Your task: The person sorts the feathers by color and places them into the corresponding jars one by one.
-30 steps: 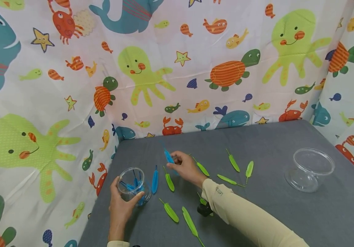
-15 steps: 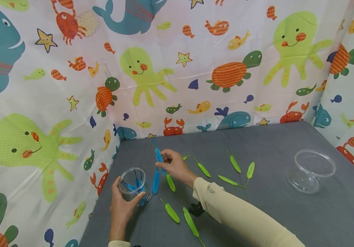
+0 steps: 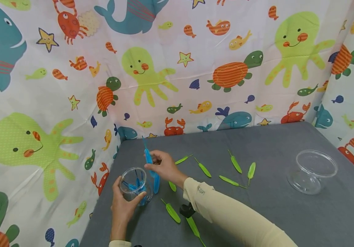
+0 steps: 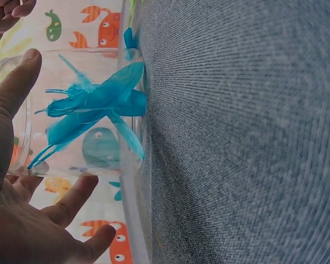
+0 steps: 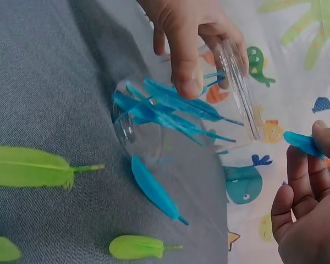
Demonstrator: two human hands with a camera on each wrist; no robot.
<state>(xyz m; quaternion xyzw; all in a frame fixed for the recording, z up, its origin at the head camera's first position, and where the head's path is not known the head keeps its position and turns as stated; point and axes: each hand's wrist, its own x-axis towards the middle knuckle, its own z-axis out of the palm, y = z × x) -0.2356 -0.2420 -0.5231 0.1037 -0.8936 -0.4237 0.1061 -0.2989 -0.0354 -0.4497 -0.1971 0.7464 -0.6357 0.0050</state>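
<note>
My left hand (image 3: 123,209) grips a clear plastic jar (image 3: 132,195) round its upper part, thumb on the near side. Inside the jar lie several blue feathers (image 4: 96,104), quills toward the rim. Just right of and above the jar's mouth, my right hand (image 3: 166,167) pinches one blue feather (image 3: 148,157) between thumb and fingers, its quill pointing up. Another blue feather (image 5: 155,190) lies on the grey cloth right beside the jar, partly behind my right hand in the head view. A green feather (image 3: 172,186) rests below that hand.
Several more green feathers (image 3: 203,169) lie scattered over the grey table (image 3: 257,212). A second clear jar (image 3: 304,180), wide-rimmed, stands at the right. Curtains with sea animals (image 3: 195,68) close off the back and both sides.
My right hand has carried the blue feather leftward, from above the green feathers to beside the jar's mouth. The left hand and its jar stay in place.
</note>
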